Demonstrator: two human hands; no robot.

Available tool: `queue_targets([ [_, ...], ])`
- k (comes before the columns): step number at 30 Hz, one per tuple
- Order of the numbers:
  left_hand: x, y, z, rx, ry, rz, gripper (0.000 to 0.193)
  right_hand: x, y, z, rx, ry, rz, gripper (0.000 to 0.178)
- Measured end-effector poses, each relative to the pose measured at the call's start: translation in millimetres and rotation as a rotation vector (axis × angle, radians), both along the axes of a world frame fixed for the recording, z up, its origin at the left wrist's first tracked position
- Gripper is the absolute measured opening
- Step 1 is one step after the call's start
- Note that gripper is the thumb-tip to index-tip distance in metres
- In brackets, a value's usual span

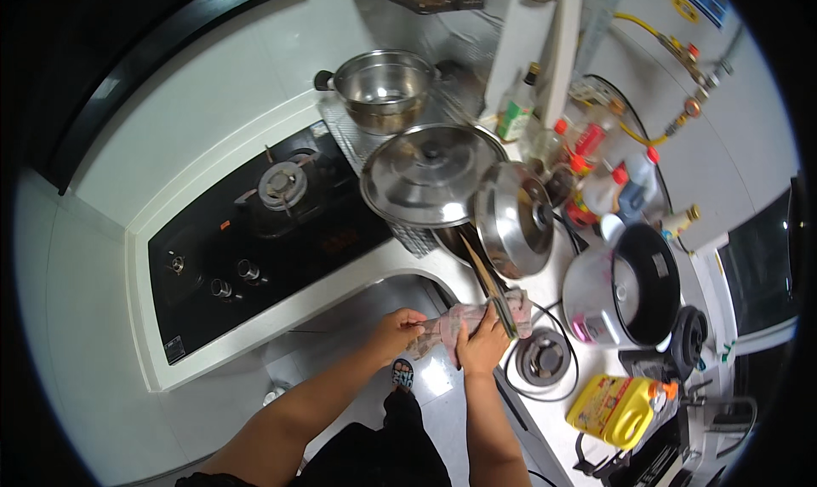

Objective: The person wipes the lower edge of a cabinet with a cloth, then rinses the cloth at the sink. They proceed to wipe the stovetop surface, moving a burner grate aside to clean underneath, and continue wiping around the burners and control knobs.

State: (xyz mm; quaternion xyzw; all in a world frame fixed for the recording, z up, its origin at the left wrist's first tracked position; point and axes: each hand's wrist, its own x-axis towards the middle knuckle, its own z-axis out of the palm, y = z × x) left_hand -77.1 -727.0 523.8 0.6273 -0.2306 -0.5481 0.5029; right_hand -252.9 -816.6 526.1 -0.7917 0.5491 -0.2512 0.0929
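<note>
My left hand (398, 332) pinches one end of a pinkish, stained cloth (444, 327) above the floor gap at the counter's edge. At the cloth's other end, my right hand (482, 346) grips the fabric, fingers pointing away from me. Against that end lies a long, narrow handle-like piece (478, 270), light brown along one side and dark along the other. It runs up toward the pan lids; whether my right fingers also touch it, I cannot tell. A large steel lid (430, 168) and a smaller tilted steel lid (513, 219) rest just beyond.
A black gas hob (255, 232) is to the left, with a steel pot (385, 87) behind. On the right stand bottles (596, 189), an uncovered rice cooker (587, 291), a round burner part (545, 357) ringed by a black cord, and a yellow jug (613, 409).
</note>
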Motion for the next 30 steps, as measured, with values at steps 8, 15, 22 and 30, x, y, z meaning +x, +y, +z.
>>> queue_targets([
  [8, 85, 53, -8, -0.019, -0.006, 0.297, 0.017, 114, 12, -29, -0.030, -0.367, 0.381, 0.021],
  [15, 166, 119, 7, 0.063, -0.276, 0.583, 0.015, 234, 61, -18, -0.057, -0.091, 0.432, 0.055],
  [22, 201, 193, 23, -0.025, -0.230, 0.579, 0.008, 237, 112, -36, 0.163, -0.278, 0.645, 0.033],
  [30, 224, 244, 31, -0.071, -0.305, 0.545, 0.007, 334, 46, -4, 0.003, 0.207, 0.451, 0.075],
])
